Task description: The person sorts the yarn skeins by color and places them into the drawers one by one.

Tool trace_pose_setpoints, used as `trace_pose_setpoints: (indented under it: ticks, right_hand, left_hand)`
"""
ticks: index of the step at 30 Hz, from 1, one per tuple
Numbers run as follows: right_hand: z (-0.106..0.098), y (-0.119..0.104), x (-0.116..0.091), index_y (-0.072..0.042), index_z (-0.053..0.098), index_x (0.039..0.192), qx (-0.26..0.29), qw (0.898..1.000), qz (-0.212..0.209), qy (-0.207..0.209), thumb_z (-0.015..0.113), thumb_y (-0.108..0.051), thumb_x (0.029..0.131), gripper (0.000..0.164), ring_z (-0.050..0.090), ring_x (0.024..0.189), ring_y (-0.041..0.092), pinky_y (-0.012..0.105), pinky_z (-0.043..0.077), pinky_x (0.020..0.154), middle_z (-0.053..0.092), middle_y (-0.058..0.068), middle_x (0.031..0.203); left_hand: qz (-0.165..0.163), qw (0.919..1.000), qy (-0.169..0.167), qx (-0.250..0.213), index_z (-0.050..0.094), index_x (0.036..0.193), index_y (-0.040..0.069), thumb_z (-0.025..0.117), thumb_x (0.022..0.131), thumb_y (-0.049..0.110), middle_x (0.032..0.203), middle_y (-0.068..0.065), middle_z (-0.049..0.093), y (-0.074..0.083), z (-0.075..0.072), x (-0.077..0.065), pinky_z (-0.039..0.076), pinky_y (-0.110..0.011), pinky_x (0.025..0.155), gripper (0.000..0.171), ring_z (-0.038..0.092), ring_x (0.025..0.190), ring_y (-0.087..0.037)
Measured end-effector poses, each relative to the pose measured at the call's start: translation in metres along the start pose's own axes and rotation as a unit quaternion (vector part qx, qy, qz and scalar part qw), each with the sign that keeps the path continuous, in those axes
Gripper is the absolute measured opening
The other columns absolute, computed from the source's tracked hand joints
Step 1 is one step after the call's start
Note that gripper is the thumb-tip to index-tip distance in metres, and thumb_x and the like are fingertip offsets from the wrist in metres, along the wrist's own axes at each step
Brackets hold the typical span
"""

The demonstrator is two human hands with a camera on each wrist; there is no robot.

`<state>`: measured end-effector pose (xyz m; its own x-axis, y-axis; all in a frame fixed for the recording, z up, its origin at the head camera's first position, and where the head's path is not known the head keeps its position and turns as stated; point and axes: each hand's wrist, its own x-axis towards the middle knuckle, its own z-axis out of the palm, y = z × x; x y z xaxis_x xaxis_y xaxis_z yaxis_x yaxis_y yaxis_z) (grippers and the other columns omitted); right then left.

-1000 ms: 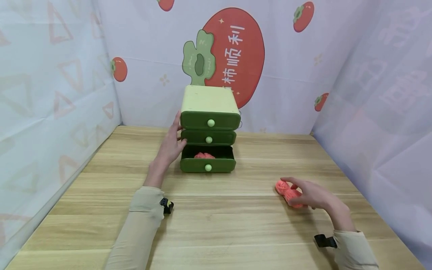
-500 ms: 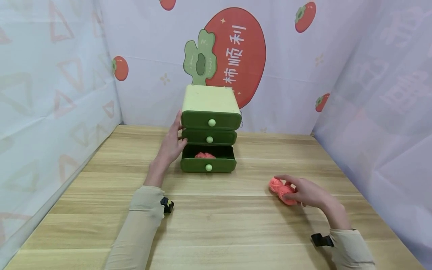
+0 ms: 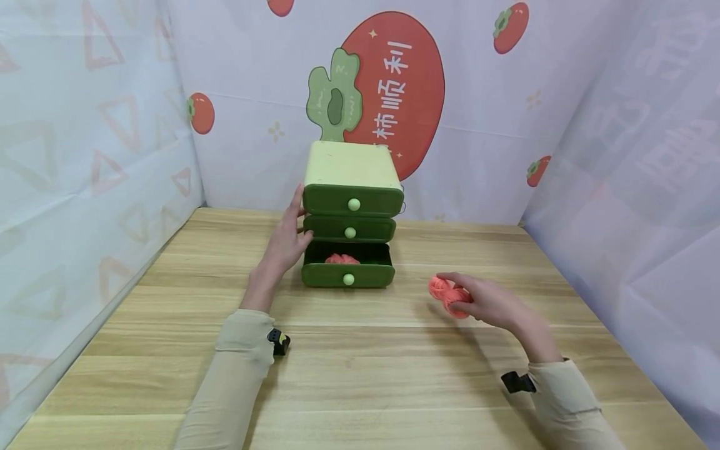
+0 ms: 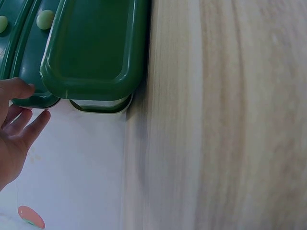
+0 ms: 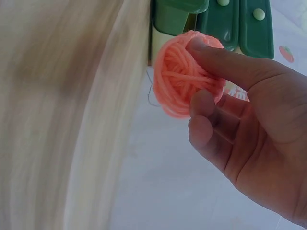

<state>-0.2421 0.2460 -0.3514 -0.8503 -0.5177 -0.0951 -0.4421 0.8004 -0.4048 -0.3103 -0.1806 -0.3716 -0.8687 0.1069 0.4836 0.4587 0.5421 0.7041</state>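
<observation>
My right hand [image 3: 488, 302] pinches a coral bundle of yarn [image 3: 439, 288] with two rounded lobes, over the right half of the table. In the right wrist view the thumb lies on top of the yarn [image 5: 175, 74] and fingertips are against its near side. At the back, my left hand [image 3: 284, 245] holds the left edge of a small green drawer cabinet [image 3: 354, 164]. Its thumb lies on the middle drawer's front and its fingers are along the side. The bottom drawer [image 3: 371, 275] is pulled out, with more coral yarn [image 3: 340, 259] inside, partly hidden by the drawer front.
The top drawer [image 3: 326, 201] and middle drawer [image 3: 329, 229] are closed, each with a pale round knob. The wooden table [image 3: 349, 375] is bounded by a printed cloth backdrop [image 3: 478, 175] behind and at both sides. A thin wire loop [image 5: 150, 93] shows beside the cabinet.
My right hand has moved left and farther back, towards the cabinet, carrying the yarn bundle. The left hand stays at the cabinet's edge, and the bottom drawer remains pulled out.
</observation>
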Motion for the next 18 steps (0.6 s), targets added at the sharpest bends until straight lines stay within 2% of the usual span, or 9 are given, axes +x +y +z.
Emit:
trace_pose_setpoints:
  ticks: [3,8,10,15,18]
  right_hand:
    - [-0.001,-0.007,0.007,-0.021,0.044,0.149,-0.011,1.0,-0.008,0.007,0.073,-0.02,0.091,0.064,0.054,0.061,0.011,0.027,0.048,0.057,0.061,-0.001,0.096]
    - [-0.001,-0.016,0.017,-0.024,0.045,0.148,-0.019,1.0,-0.012,0.013,0.073,-0.023,0.091,0.064,0.058,0.062,0.01,0.026,0.051,0.059,0.063,0.002,0.109]
    - [-0.002,-0.02,0.021,-0.024,0.046,0.147,-0.027,0.999,-0.022,0.023,0.074,-0.023,0.09,0.063,0.06,0.068,0.011,0.027,0.053,0.062,0.063,0.003,0.115]
    - [-0.002,-0.031,0.034,-0.025,0.049,0.146,-0.053,0.995,-0.05,0.064,0.076,-0.024,0.089,0.064,0.062,0.094,0.017,0.039,0.055,0.08,0.064,0.002,0.125]
    - [0.001,-0.039,0.042,-0.027,0.048,0.146,-0.059,0.994,-0.055,0.076,0.076,-0.025,0.089,0.064,0.063,0.102,0.02,0.044,0.055,0.088,0.062,0.002,0.13]
  left_hand:
    - [0.002,1.0,0.001,0.001,0.0,0.161,0.031,0.057,0.092,-0.006,0.162,-0.012,0.027,0.0,0.0,0.0,0.052,-0.054,0.101,0.097,0.045,0.137,-0.035]
    - [0.001,1.0,-0.001,0.004,-0.001,0.161,0.032,0.057,0.092,-0.005,0.162,-0.012,0.027,0.0,0.0,0.0,0.052,-0.054,0.101,0.097,0.045,0.137,-0.035]
    - [0.0,1.0,-0.002,0.003,-0.001,0.161,0.033,0.057,0.092,-0.005,0.162,-0.011,0.026,0.0,0.0,0.0,0.051,-0.054,0.101,0.097,0.045,0.137,-0.035]
    - [-0.004,1.0,-0.002,-0.003,-0.002,0.16,0.036,0.057,0.093,-0.005,0.162,-0.011,0.026,0.0,0.001,0.0,0.051,-0.055,0.102,0.099,0.044,0.138,-0.034]
    - [-0.002,1.0,0.0,-0.002,-0.001,0.16,0.035,0.057,0.092,-0.006,0.161,-0.013,0.028,0.0,0.0,0.0,0.051,-0.056,0.101,0.099,0.044,0.137,-0.037]
